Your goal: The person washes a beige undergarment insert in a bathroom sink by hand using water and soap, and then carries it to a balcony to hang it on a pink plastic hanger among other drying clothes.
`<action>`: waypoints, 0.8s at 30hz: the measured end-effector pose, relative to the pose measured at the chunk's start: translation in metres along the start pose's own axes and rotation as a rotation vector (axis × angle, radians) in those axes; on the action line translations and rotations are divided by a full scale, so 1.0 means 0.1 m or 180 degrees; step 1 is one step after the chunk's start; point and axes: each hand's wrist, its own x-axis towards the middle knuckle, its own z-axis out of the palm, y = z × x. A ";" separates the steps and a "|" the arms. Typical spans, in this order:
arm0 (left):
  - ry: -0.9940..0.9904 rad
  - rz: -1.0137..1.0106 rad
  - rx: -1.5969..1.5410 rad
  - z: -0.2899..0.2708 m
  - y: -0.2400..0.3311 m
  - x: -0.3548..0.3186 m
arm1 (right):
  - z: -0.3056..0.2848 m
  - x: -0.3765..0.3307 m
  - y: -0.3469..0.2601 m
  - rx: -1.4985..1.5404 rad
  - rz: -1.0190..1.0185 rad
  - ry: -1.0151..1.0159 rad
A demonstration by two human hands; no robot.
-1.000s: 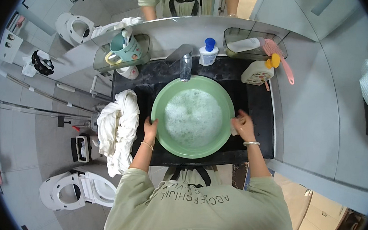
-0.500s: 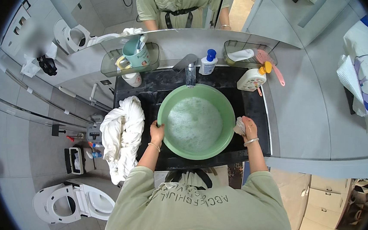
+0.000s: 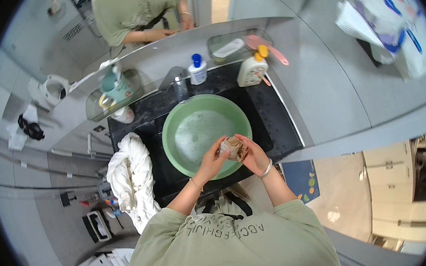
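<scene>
While suds lie across the water in the green basin (image 3: 205,135) at the centre of the frame, a person in a pale green shirt stands over it with both hands raised just above its near rim. The left hand (image 3: 215,155) and right hand (image 3: 252,153) are closed together round a small, wet, brownish cloth (image 3: 234,147), which sits bunched between the fingers, clear of the water and over the basin's lower right edge. By the look of it the washing is under way: the basin is filled and soapy, the cloth is out of the water, and whether it is clean cannot be told. At the lower left a twisted white cloth (image 3: 132,176) lies heaped on the dark counter (image 3: 274,123) just beside the basin. Further up the frame stand a tap (image 3: 179,83), a small white bottle with a blue cap (image 3: 197,70) and a cream bottle with a yellow cap (image 3: 253,68), with a mirror (image 3: 147,13) above them.
</scene>
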 end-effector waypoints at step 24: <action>-0.2891 -0.1681 -0.0282 6.13 -0.06 0.13 | -2.91 -4.89 -2.24 0.0749 -0.2827 0.1668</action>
